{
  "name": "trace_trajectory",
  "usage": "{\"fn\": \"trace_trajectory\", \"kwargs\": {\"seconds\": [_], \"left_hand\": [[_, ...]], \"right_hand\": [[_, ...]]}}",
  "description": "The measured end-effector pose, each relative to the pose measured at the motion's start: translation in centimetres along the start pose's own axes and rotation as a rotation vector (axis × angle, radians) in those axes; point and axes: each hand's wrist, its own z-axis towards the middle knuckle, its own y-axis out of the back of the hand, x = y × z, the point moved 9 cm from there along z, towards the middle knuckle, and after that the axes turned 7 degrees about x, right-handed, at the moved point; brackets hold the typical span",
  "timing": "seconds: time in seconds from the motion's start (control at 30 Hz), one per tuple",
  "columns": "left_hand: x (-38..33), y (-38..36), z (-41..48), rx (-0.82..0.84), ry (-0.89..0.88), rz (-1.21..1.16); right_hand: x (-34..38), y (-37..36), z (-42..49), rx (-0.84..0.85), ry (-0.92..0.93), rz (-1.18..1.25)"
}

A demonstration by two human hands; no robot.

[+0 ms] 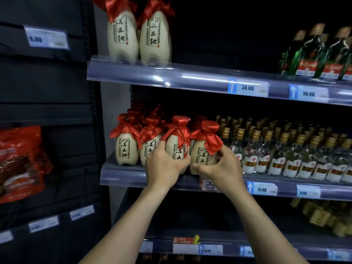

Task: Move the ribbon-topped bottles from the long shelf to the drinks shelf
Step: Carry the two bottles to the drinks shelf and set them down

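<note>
Gripping one ribbon bottle each, both hands work the middle shelf (171, 179): left hand (164, 161) wraps fingers around the left bottle (176, 147), right hand (222, 164) pinches the right bottle (202, 155) between thumb and curled fingers. Both bottles stand upright, touching, at the front edge. More ribbon bottles (126, 147) crowd left; clear bottles (276, 159) stand just beside the right hand

Saw dim shop aisle, light poor. Used dark upright post (96, 115) as landmark. Left of post: black shelving, red snack bags (20, 162), blurred price tag (47, 38). Right of post: tiered shelves with glossy price rails (190, 79), clear gold-capped bottles (285, 151), green bottles (316, 56) above them.
</note>
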Motion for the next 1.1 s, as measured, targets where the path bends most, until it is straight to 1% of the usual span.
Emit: {"fn": "trace_trajectory", "kwargs": {"seconds": [0.1, 0.27, 0.43, 0.6, 0.8, 1.1], "left_hand": [[-0.3, -0.2, 0.5, -0.023, 0.001, 0.046], [-0.1, -1.6, 0.7, -0.005, 0.015, 0.072], [-0.1, -1.6, 0.3, -0.064, -0.020, 0.129], [-0.6, -2.1, 0.8, -0.056, -0.055, 0.118], [-0.2, -3.1, 0.4, -0.013, -0.097, 0.121], [-0.4, -2.5, 1.2, 0.000, -0.067, 0.199]], "right_hand": [[-0.4, -0.1, 1.0, 0.019, 0.015, -0.010], [-0.6, 0.3, 1.4, 0.000, 0.038, -0.015], [-0.5, 0.2, 1.4, -0.012, 0.040, 0.003], [0.0, 0.2, 1.6, -0.032, 0.063, -0.001], [-0.6, -0.6, 1.5, -0.004, 0.085, -0.047], [-1.0, -1.1, 1.8, 0.019, 0.100, -0.025]]}}
